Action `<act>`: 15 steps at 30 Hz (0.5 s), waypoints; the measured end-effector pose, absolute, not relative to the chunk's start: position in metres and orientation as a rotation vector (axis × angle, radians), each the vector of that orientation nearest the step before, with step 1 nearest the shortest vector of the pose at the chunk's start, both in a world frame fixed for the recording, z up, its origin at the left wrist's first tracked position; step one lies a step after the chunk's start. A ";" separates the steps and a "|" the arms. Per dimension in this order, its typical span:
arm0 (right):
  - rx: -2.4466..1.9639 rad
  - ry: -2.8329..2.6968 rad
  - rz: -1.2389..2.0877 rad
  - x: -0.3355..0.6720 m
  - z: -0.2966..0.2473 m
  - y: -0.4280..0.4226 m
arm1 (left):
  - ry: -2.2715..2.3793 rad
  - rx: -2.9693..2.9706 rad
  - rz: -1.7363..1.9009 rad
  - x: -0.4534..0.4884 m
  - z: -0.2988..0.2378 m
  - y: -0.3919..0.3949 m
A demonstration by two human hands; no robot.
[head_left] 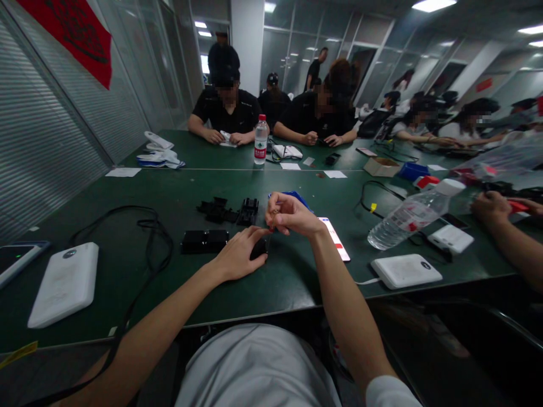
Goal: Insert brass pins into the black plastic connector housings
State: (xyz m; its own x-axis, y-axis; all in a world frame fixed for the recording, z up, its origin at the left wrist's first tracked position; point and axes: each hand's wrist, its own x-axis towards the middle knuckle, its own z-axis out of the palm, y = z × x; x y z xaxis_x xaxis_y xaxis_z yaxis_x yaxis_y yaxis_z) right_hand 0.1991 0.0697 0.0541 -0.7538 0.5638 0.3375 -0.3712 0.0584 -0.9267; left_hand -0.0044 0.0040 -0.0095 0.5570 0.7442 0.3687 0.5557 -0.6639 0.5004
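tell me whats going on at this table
A person seated at the green table is handling small black parts. The left hand holds down a small black part on the table, while the right hand pinches a tiny piece just above it. More black parts lie behind the hands, and a phone lies to the right. Other people sit across the table.

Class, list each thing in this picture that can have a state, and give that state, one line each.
Left hand: palm down, fingers closed on small black part on the green table.
Right hand: raised, fingers pinched on tiny piece.
Far bottle: upright, capped.
Near bottle: lying on its side, capped.
Phone: face up, screen lit.
White power bank: lying flat.
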 end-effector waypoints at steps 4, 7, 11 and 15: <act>-0.223 -1.689 1.801 0.202 0.055 0.070 | 1.072 2.466 0.805 -0.005 -0.010 0.004; -0.266 -1.705 1.751 0.202 0.054 0.071 | 1.077 2.469 0.801 -0.005 -0.009 0.004; -0.310 -1.676 1.706 0.200 0.051 0.073 | 1.069 2.467 0.803 -0.005 -0.009 0.004; -0.356 -1.658 1.638 0.198 0.050 0.074 | 1.082 2.450 0.794 -0.006 -0.007 0.004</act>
